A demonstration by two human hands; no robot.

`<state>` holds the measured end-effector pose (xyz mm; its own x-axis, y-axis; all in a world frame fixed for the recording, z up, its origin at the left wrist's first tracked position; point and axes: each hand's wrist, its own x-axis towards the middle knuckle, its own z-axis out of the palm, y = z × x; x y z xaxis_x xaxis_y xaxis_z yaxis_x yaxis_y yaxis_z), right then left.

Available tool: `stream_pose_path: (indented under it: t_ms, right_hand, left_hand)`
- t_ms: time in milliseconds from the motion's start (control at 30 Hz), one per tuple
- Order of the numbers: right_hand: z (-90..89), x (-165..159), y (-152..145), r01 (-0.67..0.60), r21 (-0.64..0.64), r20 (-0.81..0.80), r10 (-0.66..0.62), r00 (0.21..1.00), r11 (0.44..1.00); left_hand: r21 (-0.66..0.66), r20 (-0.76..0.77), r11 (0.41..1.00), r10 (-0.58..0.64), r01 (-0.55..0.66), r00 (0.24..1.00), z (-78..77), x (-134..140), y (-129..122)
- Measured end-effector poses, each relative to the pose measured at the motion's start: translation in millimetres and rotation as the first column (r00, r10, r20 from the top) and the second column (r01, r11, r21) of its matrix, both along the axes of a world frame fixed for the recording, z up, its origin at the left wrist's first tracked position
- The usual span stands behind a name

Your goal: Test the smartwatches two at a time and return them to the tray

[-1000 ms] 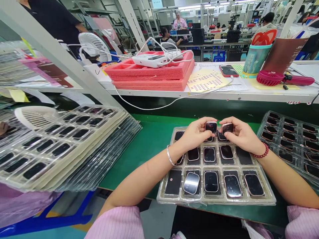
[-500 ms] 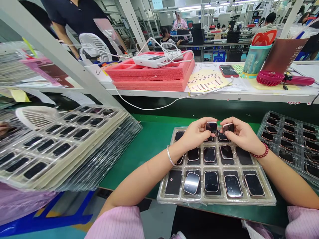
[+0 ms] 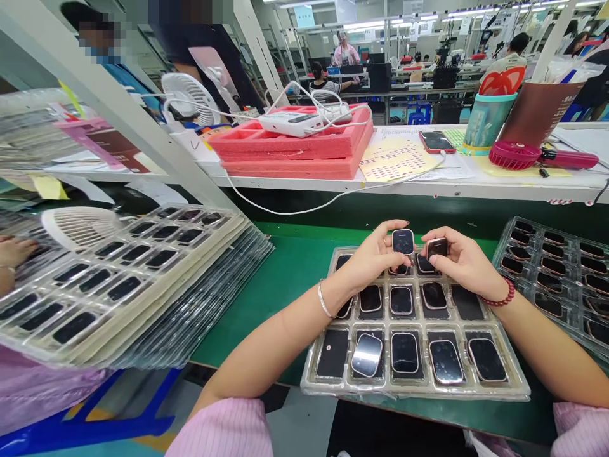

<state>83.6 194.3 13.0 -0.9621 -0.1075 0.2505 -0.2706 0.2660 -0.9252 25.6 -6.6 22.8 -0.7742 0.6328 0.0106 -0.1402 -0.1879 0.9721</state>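
My left hand [image 3: 377, 252] is closed on a smartwatch body [image 3: 403, 242], a small rounded square with a dark screen and light rim, pinched between thumb and fingers. Beside it, my right hand [image 3: 464, 263] grips another smartwatch body [image 3: 436, 247] with a dark face and copper-toned rim. Both are held above the far rows of a clear plastic tray [image 3: 328, 385]. Several similar watch bodies lie in its compartments, among them one with a bright reflection [image 3: 366, 355]. The front-left compartment [image 3: 332, 355] shows only its dark base. My hands partly cover the back compartments.
Stacked trays of watch bodies [image 3: 157, 285] stand at left by a white fan [image 3: 78, 226]; another person's hand [image 3: 16, 251] is beyond. A further tray [image 3: 552, 279] lies right. The shelf [image 3: 409, 186] holds red foam [image 3: 290, 166], a phone [image 3: 436, 141] and a pink handheld fan [image 3: 516, 155].
The left hand's watch body has turned so its screen faces me more. My right hand has barely changed. The view has shifted slightly, and another person has come into sight at upper left.
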Motion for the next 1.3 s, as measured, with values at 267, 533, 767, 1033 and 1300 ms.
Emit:
stream_pose_path:
  t_ms: [267, 533, 767, 1033, 1300]
  right_hand:
    - [-5.6, -2, 10, -0.011, -0.244, 0.156, 0.051, 0.986, 0.970]
    - [-1.8, -3, 11, -0.079, -0.459, 0.235, 0.206, 0.950, 0.885]
    - [32.1, 41, 4, -0.283, -0.560, 0.130, 0.420, 0.898, 0.779]
    - [45.8, 96, -22, -0.257, -0.825, 0.222, 0.707, 0.671, 0.503]
    - [50.5, 107, -21, -0.183, -0.870, 0.244, 0.722, 0.647, 0.458]
  left_hand:
    - [0.208, 0.177, 0.690, -0.724, 0.693, 0.667, 39.5, 28, -19]
    - [0.180, 0.013, 0.416, -0.907, 0.891, 0.421, 67.5, 48, -16]
    - [0.331, -0.034, 0.766, -0.574, 0.551, 0.818, 51.9, 35, -17]
    - [-0.136, 0.107, 0.973, -0.174, 0.187, 0.979, 12.4, 3, 10]
    - [-0.185, 0.030, 0.973, -0.138, 0.141, 0.990, 12.8, 10, 4]
